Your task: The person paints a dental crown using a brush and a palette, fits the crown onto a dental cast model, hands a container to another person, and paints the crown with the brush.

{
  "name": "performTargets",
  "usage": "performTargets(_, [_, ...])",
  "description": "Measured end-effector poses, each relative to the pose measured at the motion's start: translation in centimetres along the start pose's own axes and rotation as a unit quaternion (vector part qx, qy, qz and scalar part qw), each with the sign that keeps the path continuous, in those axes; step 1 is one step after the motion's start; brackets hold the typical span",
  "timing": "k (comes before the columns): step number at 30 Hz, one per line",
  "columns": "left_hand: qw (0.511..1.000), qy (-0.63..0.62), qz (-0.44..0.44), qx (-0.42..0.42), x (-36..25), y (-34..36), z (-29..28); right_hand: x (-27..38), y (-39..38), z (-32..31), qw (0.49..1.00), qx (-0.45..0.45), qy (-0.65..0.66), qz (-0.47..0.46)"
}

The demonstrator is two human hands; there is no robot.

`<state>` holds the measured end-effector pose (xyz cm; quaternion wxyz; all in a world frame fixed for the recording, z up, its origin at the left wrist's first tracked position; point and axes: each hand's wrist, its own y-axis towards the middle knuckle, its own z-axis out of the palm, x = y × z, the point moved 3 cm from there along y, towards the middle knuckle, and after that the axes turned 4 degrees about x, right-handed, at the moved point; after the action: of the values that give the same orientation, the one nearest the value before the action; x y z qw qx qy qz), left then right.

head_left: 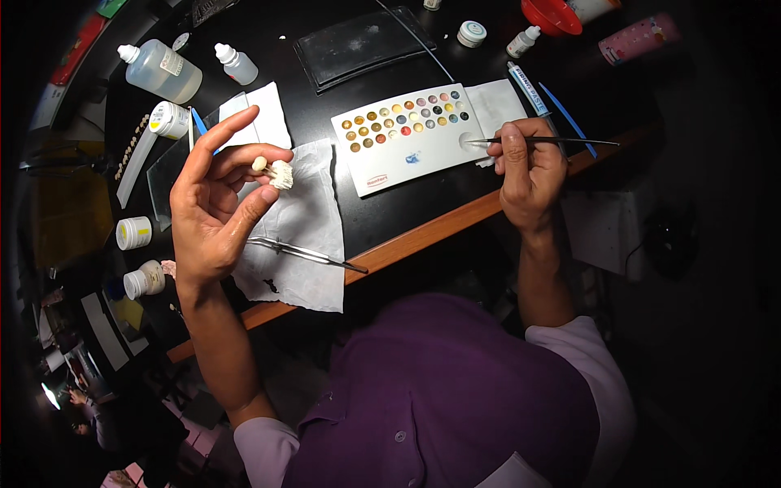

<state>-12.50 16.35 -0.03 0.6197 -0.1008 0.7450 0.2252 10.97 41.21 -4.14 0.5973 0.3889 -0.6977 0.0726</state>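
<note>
- The left hand pinches a pale, knobbly tooth-like piece between thumb and fingertips, raised above the white paper sheet; a small rounded knob stands out on its left.
- The right hand is closed around a slim, dark-handled brush, its tip over a pale round patch at the right of the white palette; whether it touches I cannot tell.
- The palette lies on the black surface, with rows of coloured wells and a blue smear below them.
- Metal tweezers rest on the paper, unheld.
- The step in hand looks like loading or wetting the brush for colouring the piece.
- The next move probably calls for bringing the tip across to the piece, with the left pinch steady and the colour kept thin.
</note>
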Motion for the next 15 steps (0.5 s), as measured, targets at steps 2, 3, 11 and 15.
performTargets(2, [1.0, 0.001, -0.002, 0.001, -0.06, 0.0, 0.09, 0.05, 0.04, 0.0, 1.0, 0.006, 0.0, -0.005])
performTargets(3, [1.0, 0.004, -0.003, 0.002, -0.08, -0.06, 0.1, 0.03, 0.05, 0.0, 1.0, 0.008, -0.003, -0.007])
performTargets(11, [1.0, 0.004, -0.002, 0.001, -0.01, -0.02, 0.08, 0.14, 0.16, -0.03, 1.0, 0.012, 0.001, -0.007])
performTargets(15, [1.0, 0.004, 0.001, 0.006, -0.03, 0.01, -0.03, -0.03, 0.04, -0.17, 0.999, -0.007, 0.052, 0.012])
